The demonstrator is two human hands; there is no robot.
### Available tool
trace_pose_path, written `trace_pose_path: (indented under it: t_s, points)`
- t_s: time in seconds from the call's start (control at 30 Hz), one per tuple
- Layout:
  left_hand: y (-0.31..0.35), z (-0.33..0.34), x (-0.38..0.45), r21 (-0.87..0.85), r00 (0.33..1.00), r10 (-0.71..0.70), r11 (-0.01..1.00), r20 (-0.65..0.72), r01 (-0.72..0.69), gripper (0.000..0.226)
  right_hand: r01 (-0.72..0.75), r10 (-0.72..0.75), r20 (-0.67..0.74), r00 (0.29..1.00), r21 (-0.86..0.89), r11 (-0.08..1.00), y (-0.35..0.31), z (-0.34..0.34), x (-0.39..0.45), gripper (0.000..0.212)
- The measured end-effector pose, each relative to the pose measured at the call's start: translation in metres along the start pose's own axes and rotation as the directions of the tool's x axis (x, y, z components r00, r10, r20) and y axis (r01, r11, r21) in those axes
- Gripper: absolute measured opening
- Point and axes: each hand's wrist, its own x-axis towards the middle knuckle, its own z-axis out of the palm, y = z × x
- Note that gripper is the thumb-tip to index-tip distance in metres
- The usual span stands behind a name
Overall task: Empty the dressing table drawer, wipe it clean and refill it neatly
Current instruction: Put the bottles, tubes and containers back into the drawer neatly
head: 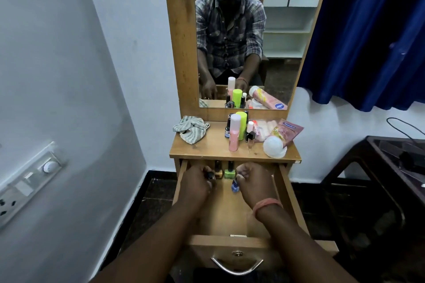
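Observation:
The wooden drawer [287,193] is pulled out below the dressing table top [213,147]. At its back stand a yellow nail polish bottle [219,173] and a green one [229,172]. My left hand [197,185] is closed around a small dark bottle [210,175] at the back left. My right hand [251,182] pinches a blue nail polish bottle [235,187] by its cap, just in front of the green one. A striped cloth [192,130] lies crumpled on the top's left side.
On the table top stand a pink bottle [234,133], a lime green bottle [242,125], small dark bottles, a pink sachet [287,132] and a white round lid [273,147]. A mirror rises behind. A dark side table [391,167] stands right; a switchboard [30,181] is on the left wall.

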Motion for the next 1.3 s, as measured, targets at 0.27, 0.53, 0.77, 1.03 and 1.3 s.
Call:
trace_pose_path:
  t_s: [0.27,0.53,0.77,1.03,1.3]
  points:
    - [-0.009,0.019,0.014,0.088,0.998,0.03,0.996,0.047,-0.034,0.04,0.084,-0.08,0.042,0.996,-0.089,0.993,0.011,0.022,0.015,0.026]
    - [-0.015,0.026,0.012,0.188,0.998,0.03,0.981,0.062,-0.041,0.04,-0.098,0.118,0.103,0.988,-0.179,0.979,0.021,0.033,0.018,0.011]
    - [-0.015,0.031,0.016,0.193,0.997,0.032,0.98,0.072,-0.045,0.045,-0.109,0.135,0.101,0.986,-0.236,0.966,0.023,0.04,0.02,0.009]
    - [-0.008,0.027,0.015,0.185,0.996,0.012,0.982,0.084,-0.028,0.041,-0.127,0.157,0.1,0.983,-0.257,0.958,0.016,0.037,0.018,0.008]
    - [0.013,0.009,0.006,0.289,0.997,0.048,0.955,0.053,-0.061,0.019,-0.018,0.026,0.037,0.999,-0.198,0.98,-0.01,0.0,0.004,0.025]
